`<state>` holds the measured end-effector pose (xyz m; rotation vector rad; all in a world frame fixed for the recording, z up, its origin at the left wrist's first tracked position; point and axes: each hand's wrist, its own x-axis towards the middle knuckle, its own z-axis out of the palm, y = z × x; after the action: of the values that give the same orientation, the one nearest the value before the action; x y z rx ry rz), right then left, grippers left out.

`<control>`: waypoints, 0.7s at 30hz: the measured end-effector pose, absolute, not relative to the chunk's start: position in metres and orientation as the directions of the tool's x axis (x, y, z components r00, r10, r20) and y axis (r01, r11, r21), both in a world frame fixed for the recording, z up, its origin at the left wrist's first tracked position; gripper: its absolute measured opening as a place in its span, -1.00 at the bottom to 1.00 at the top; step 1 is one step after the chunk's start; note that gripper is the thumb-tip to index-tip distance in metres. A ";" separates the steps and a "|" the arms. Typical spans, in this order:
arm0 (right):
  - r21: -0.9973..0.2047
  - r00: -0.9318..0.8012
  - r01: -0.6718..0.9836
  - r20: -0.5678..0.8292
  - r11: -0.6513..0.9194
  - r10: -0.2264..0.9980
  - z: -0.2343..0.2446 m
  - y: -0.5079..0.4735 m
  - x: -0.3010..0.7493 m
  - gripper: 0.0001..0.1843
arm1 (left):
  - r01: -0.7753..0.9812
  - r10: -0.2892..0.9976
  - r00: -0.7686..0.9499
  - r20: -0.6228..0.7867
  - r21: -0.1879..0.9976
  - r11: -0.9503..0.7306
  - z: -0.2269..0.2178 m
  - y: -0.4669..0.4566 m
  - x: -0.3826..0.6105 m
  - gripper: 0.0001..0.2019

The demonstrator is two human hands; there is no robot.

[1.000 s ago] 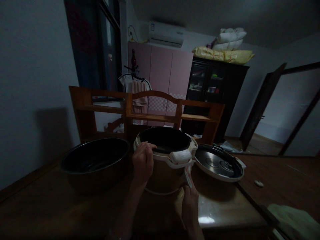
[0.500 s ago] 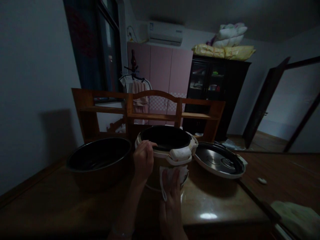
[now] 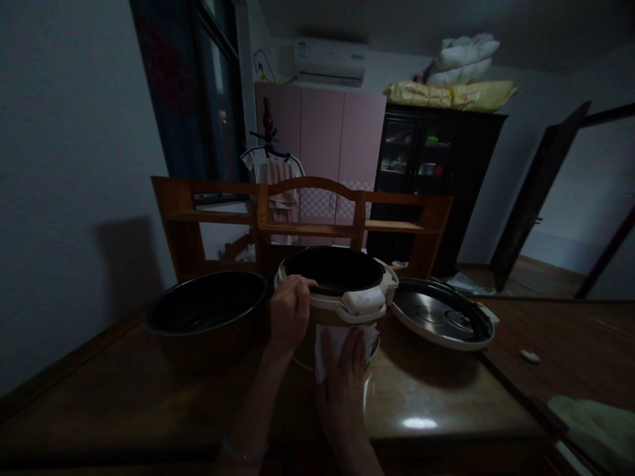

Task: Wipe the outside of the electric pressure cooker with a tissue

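Observation:
A white rice cooker [image 3: 305, 340] with its lid off stands upright in front of me. My left hand [image 3: 290, 309] is closed around the left front of its rim, with a fingertip at the inner edge. Against the cooker's lower front, my right hand [image 3: 344, 373] presses a white cloth [image 3: 370, 334], its fingers laid over it. Whether the cloth is paper or fabric I cannot tell. A black inner pot [image 3: 211, 347] sits to the left. To the right lies the detached lid [image 3: 424, 314], its metal inside facing up.
The wooden tabletop [image 3: 436, 396] is glossy and reflects light at the right. Behind the cooker rises a low wooden shelf [image 3: 310, 230]. A small white object [image 3: 530, 356] and a pale green cloth [image 3: 590, 423] lie to the right, beyond the table edge.
The whole view has shifted slightly, so things appear a little further right. My right hand and the cloth have moved slightly on the cooker's front; my left hand keeps its grip.

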<state>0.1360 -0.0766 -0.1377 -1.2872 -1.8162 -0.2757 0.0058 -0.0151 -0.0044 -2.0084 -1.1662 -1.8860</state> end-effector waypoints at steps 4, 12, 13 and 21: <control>-0.307 -0.064 0.838 0.766 0.451 0.640 -0.138 -0.075 0.148 0.08 | 0.627 0.429 -0.065 0.901 0.372 -0.685 -0.004 -0.014 0.003 -0.62; -0.386 -0.044 0.727 0.799 0.568 0.599 -0.139 -0.079 0.197 -0.23 | 0.639 0.394 -0.144 0.908 0.390 -0.663 -0.006 -0.008 0.010 -0.60; -0.382 -0.050 0.709 0.812 0.593 0.582 -0.137 -0.082 0.203 -0.25 | 0.635 0.388 -0.159 0.908 0.395 -0.664 -0.007 -0.008 0.011 -0.60; -0.760 0.237 0.436 0.613 0.481 0.754 -0.122 -0.106 0.235 -0.44 | 0.641 0.397 -0.133 0.908 0.384 -0.664 -0.004 -0.008 0.011 -0.59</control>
<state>0.2348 -0.1057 -0.1222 -1.1361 -1.3930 0.2986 0.0106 -0.0083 -0.0036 -1.9308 -1.1810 -1.8920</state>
